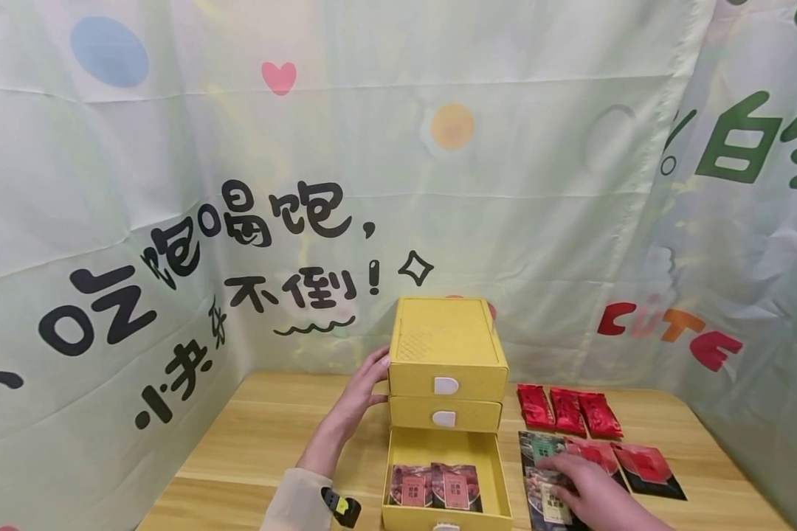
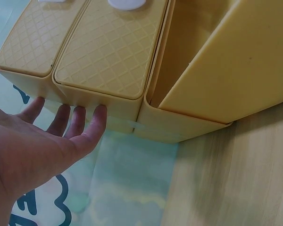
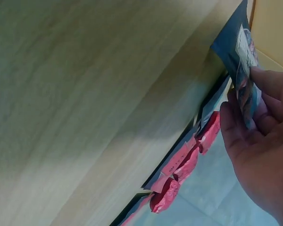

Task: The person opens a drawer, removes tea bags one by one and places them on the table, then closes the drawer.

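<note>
A yellow three-drawer box (image 1: 446, 332) stands on the table, its bottom drawer (image 1: 505, 490) pulled out. Inside that drawer lie two dark sachets with pink labels (image 1: 454, 487). My left hand (image 2: 52, 141) rests its fingertips along the side of the upper drawers, fingers extended. To the right of the box, my right hand (image 3: 264, 127) pinches a dark flat sachet with a pale label (image 3: 243, 56) between thumb and fingers, tilted up from the table. Another dark sachet with a green label (image 1: 543, 446) lies just beyond that hand.
Three shiny red packets (image 1: 567, 411) lie in a row at the back right. Two red-and-black sachets (image 1: 647, 468) lie in front of them. A printed cloth (image 1: 505, 184) hangs behind the wooden table (image 1: 239, 442), close to the back of the box.
</note>
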A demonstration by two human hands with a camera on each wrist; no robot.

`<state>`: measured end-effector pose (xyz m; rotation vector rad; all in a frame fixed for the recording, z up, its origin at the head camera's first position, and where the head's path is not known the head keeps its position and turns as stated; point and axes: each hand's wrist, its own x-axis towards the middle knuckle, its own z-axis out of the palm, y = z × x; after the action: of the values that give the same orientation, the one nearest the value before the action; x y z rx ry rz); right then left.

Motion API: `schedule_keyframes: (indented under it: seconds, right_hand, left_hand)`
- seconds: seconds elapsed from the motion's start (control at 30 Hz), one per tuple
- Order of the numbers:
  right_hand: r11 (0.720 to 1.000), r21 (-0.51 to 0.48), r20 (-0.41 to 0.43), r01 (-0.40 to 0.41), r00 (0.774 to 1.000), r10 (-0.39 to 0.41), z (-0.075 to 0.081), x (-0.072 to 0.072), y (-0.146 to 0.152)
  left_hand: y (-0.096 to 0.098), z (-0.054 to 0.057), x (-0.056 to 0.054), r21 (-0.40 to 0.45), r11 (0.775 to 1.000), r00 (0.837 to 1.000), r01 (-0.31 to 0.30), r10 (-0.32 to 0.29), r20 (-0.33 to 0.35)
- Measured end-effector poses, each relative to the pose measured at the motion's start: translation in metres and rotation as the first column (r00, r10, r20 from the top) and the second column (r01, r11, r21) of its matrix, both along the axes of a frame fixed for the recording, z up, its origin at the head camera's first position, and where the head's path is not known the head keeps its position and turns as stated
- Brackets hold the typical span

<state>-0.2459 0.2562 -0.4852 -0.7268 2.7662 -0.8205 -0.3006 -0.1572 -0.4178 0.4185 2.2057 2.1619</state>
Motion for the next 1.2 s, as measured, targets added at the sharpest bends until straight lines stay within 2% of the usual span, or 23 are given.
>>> schedule_keyframes:
  seconds: [0.1,0.23,0.37,0.63,0.93,1.2]
  right_hand:
    - [0.999,0.035,-0.025,0.019,1.000,-0.018,-0.003,-0.001,-0.002]
    - [0.995,0.054,-0.038,0.085,0.996,-0.083,-0.006,-0.001,-0.005]
    - [0.988,0.076,-0.014,0.132,0.991,-0.131,-0.008,0.000,-0.007]
    - [0.984,0.116,-0.012,0.134,0.991,-0.134,-0.011,0.000,-0.007]
    - [0.991,0.111,-0.029,0.078,0.997,-0.075,-0.013,0.000,-0.002]
    - [0.983,0.126,-0.039,0.135,0.991,-0.131,-0.012,0.002,-0.005]
  left_hand:
    - [0.000,0.000,0.000,-0.002,1.000,1.000,-0.003,0.003,0.000]
    - [0.000,0.000,0.000,0.001,1.000,1.000,-0.001,0.001,0.004]
    - [0.000,-0.001,0.000,0.002,1.000,1.000,0.003,-0.003,0.006]
    - [-0.001,0.000,0.000,-0.004,1.000,1.000,-0.003,0.003,-0.001]
    - [-0.001,0.000,0.000,-0.005,1.000,1.000,-0.001,0.001,0.000]
    - [0.000,0.000,0.000,0.003,1.000,1.000,0.001,-0.001,0.001]
